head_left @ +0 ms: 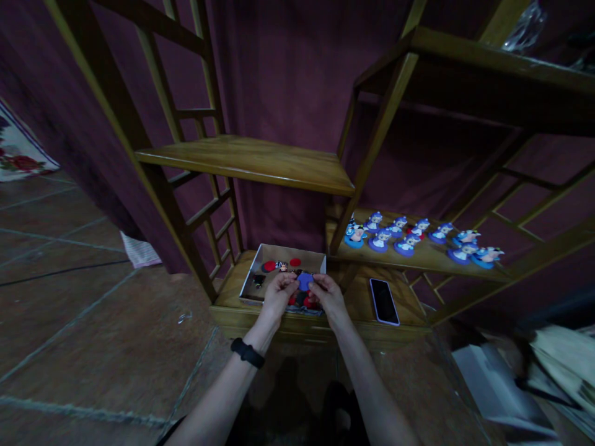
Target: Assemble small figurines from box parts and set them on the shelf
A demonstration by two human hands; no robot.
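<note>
Between my fingertips is a flat purple disc (305, 282), pinched by my left hand (281, 292) on one edge and my right hand (328, 293) on the other. Both hands are closed on it, just above a shallow white cardboard box (266, 255). Inside the box lie a red disc (295, 262), a small figurine on its side (281, 266), a dark piece (259, 280) and more red and black parts partly hidden by my hands.
Small figurines on purple and blue round bases, such as one purple figurine (380, 240), stand in rows on the right shelf (427, 259). A phone (384, 301) lies on the lower board. A bare wooden shelf (251, 158) juts out above the box. Bags (564, 365) rest at lower right.
</note>
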